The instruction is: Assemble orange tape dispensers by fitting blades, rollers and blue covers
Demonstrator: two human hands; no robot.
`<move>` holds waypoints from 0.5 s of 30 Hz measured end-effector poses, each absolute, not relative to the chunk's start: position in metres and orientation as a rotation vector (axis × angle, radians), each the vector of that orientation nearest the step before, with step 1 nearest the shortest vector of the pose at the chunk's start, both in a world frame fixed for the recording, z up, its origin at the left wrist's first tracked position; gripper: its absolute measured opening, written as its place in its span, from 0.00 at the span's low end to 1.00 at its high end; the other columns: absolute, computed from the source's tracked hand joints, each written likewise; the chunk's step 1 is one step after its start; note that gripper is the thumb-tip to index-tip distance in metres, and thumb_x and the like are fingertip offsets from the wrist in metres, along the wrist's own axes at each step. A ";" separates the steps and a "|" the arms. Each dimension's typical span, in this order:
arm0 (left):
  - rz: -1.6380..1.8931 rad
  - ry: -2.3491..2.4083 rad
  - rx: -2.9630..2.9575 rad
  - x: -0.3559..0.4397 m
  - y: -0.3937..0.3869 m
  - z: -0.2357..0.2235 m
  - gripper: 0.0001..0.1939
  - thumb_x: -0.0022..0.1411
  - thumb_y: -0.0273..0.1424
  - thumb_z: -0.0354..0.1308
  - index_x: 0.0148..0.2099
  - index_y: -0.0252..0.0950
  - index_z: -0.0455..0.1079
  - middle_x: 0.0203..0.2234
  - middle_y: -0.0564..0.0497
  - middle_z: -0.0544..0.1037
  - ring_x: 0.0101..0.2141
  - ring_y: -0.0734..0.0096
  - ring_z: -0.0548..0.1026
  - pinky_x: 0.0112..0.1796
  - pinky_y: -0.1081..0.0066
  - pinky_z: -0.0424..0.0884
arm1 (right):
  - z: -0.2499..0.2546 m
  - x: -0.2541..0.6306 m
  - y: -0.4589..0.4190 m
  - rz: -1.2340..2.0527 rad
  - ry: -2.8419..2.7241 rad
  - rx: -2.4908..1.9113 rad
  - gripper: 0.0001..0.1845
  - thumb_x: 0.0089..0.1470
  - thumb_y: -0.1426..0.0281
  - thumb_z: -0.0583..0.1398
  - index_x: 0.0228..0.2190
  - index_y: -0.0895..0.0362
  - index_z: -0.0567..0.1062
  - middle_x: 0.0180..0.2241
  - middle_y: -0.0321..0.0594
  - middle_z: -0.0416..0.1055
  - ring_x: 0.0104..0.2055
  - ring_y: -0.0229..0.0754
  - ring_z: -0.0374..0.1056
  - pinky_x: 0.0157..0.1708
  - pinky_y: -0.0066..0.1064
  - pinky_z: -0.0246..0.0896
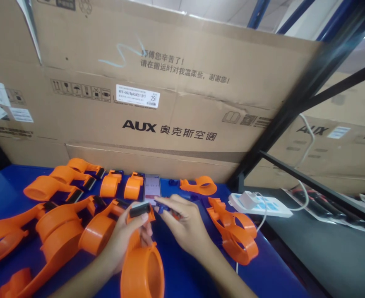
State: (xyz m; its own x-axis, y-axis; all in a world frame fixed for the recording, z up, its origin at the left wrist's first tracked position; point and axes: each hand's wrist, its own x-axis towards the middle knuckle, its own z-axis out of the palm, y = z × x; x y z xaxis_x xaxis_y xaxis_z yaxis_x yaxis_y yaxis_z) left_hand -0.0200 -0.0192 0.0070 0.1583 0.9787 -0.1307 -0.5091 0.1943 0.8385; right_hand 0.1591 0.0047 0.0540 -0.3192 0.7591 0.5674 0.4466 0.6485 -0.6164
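My left hand point(129, 234) is closed round an orange plastic handle part point(142, 269), with thumb and fingers on its black end piece point(139, 209). My right hand point(182, 225) is beside it, fingers pinched at that end on a small dark-blue piece point(161, 209) that I cannot make out well. Both hands hover over the blue table point(182, 273), just in front of a phone point(152, 188) lying with its screen lit.
Several more orange handle parts point(55, 231) lie at left, others at right point(235, 231) and back point(201, 185). Big AUX cardboard boxes point(170, 103) wall off the back. A white power strip with charger point(257, 203) sits at right beside a black metal rack frame point(294, 107).
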 end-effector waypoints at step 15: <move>1.186 0.831 0.807 -0.017 -0.022 0.003 0.13 0.64 0.39 0.65 0.42 0.38 0.66 0.22 0.55 0.77 0.19 0.70 0.77 0.22 0.74 0.71 | 0.027 0.148 -0.011 0.467 -1.956 -0.916 0.26 0.69 0.71 0.55 0.66 0.50 0.65 0.39 0.41 0.78 0.39 0.44 0.76 0.45 0.36 0.73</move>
